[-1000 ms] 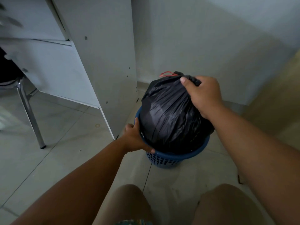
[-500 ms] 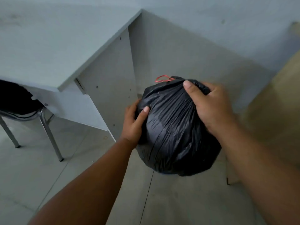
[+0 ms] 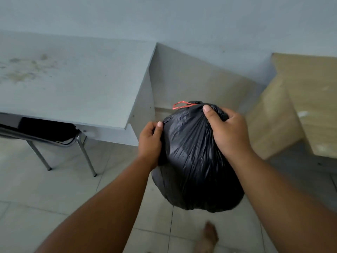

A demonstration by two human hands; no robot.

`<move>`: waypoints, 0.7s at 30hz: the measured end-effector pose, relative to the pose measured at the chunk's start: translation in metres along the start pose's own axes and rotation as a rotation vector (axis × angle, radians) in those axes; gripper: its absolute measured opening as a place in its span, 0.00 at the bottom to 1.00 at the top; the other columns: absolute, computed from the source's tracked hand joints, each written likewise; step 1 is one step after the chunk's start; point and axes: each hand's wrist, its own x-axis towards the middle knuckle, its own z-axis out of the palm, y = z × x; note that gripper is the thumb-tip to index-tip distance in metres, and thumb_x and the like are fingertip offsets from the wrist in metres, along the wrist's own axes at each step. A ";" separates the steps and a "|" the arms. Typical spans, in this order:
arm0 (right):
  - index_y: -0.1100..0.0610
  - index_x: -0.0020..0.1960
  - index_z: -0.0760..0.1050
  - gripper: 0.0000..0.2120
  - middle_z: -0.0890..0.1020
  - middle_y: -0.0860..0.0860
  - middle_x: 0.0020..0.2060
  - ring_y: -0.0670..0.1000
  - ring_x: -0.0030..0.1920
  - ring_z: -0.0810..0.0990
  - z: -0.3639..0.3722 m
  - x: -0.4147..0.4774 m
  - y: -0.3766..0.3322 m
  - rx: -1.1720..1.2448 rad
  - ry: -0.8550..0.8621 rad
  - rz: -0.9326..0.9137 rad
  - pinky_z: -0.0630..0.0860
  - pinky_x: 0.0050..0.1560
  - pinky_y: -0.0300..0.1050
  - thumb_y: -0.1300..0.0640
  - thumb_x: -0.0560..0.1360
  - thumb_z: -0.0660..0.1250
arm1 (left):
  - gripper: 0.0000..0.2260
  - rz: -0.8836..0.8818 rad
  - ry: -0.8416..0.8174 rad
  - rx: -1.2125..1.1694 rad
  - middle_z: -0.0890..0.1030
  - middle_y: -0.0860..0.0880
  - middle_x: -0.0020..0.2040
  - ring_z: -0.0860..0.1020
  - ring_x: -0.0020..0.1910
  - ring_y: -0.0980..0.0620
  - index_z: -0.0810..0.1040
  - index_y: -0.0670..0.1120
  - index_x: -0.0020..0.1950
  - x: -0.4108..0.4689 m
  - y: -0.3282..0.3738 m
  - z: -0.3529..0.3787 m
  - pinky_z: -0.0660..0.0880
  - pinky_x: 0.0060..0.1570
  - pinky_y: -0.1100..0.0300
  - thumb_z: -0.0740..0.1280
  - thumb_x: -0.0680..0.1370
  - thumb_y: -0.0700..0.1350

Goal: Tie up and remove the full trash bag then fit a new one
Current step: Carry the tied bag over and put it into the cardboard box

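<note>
Far left: chair (image 3: 54, 137) tucked under the grey desk (image 3: 76, 84). My left hand (image 3: 149, 141) pinches a fold on the left side of the black trash bag (image 3: 197, 165). The bag is held in the air above the tiled floor (image 3: 54, 198), with a red tie (image 3: 182, 105) at its neck. Bare foot (image 3: 210, 234) below it. Right hand (image 3: 229, 132) clamped over the gathered top. Tan board (image 3: 300, 106) far right.

Desk (image 3: 76, 84) crowds left (chair (image 3: 54, 136) beneath); board (image 3: 300, 106) right.
</note>
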 end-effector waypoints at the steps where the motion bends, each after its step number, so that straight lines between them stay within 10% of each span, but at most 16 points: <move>1: 0.61 0.38 0.80 0.16 0.77 0.48 0.32 0.39 0.31 0.71 0.003 -0.014 -0.010 -0.021 0.016 0.008 0.69 0.33 0.33 0.49 0.77 0.72 | 0.15 0.008 -0.015 0.007 0.77 0.48 0.38 0.72 0.39 0.53 0.76 0.42 0.44 -0.005 0.003 -0.015 0.72 0.42 0.55 0.64 0.83 0.51; 8: 0.66 0.43 0.80 0.20 0.79 0.58 0.32 0.45 0.35 0.73 0.035 -0.107 -0.051 -0.097 0.102 0.041 0.73 0.37 0.50 0.46 0.77 0.70 | 0.13 0.069 -0.118 0.057 0.74 0.51 0.36 0.70 0.37 0.55 0.74 0.46 0.41 -0.048 0.020 -0.120 0.70 0.39 0.58 0.63 0.84 0.49; 15: 0.58 0.40 0.81 0.14 0.80 0.47 0.32 0.39 0.31 0.75 0.087 -0.200 -0.071 -0.012 0.084 0.132 0.73 0.35 0.37 0.47 0.76 0.72 | 0.13 0.013 -0.150 0.062 0.74 0.52 0.36 0.70 0.35 0.56 0.74 0.46 0.42 -0.089 0.002 -0.221 0.69 0.37 0.61 0.63 0.84 0.50; 21: 0.54 0.39 0.81 0.13 0.83 0.48 0.35 0.46 0.37 0.81 0.137 -0.277 -0.085 0.026 0.007 0.144 0.77 0.41 0.45 0.46 0.76 0.72 | 0.13 0.031 -0.098 0.082 0.77 0.51 0.38 0.73 0.37 0.56 0.77 0.44 0.44 -0.130 -0.022 -0.319 0.73 0.42 0.57 0.64 0.84 0.50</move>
